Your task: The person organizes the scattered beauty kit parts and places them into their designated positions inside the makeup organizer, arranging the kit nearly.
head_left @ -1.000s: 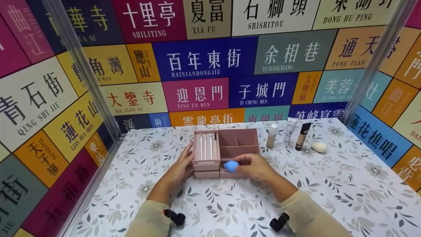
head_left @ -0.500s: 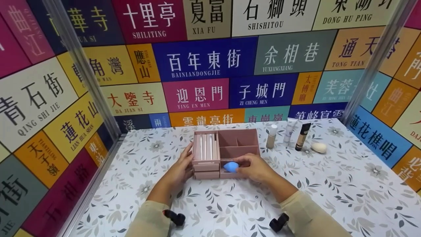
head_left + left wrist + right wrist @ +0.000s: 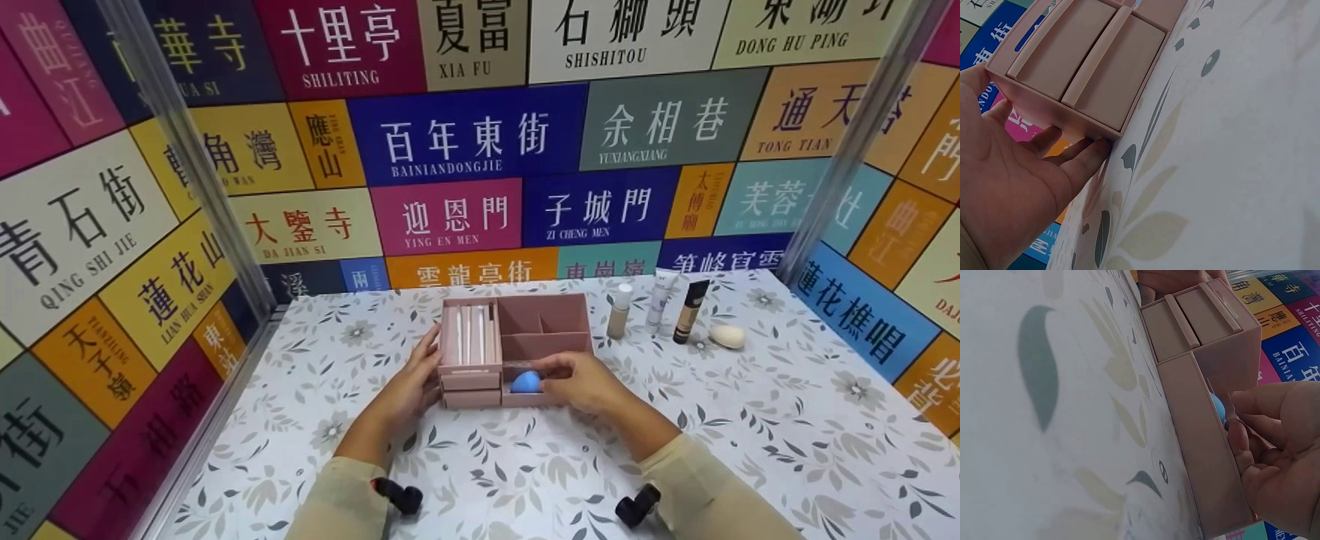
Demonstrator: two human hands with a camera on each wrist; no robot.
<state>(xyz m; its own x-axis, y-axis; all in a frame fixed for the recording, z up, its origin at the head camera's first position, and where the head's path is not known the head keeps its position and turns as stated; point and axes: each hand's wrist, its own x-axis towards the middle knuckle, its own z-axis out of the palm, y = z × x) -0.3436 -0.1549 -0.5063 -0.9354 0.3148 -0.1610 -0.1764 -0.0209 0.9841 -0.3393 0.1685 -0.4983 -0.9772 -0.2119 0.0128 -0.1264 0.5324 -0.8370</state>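
A pink desktop organizer (image 3: 546, 344) stands on the table. Against its left side rest the fingers of my left hand (image 3: 411, 377), spread along the wall beside two small drawers (image 3: 1114, 70). My right hand (image 3: 583, 380) reaches into the front right compartment, its thumb and fingers curled at the right end of a blue makeup sponge (image 3: 525, 382). The front wall hides the sponge's lower part. In the right wrist view, only a sliver of the blue sponge (image 3: 1217, 408) shows beside the thumb, with a thin translucent edge near the fingertips.
Right of the organizer stand a small white-capped bottle (image 3: 619, 311), a white tube (image 3: 660, 301) and a black-capped tube (image 3: 690, 312). A cream-coloured egg-shaped item (image 3: 727, 336) lies beside them. Slim white items (image 3: 471, 335) fill the organizer's left compartment. Sign-patterned walls enclose the floral tabletop (image 3: 525, 472).
The blue sponge has sunk slightly and turned within the front compartment, and less of it shows now. My right hand has shifted only a little; my left hand stays on the organizer's side.
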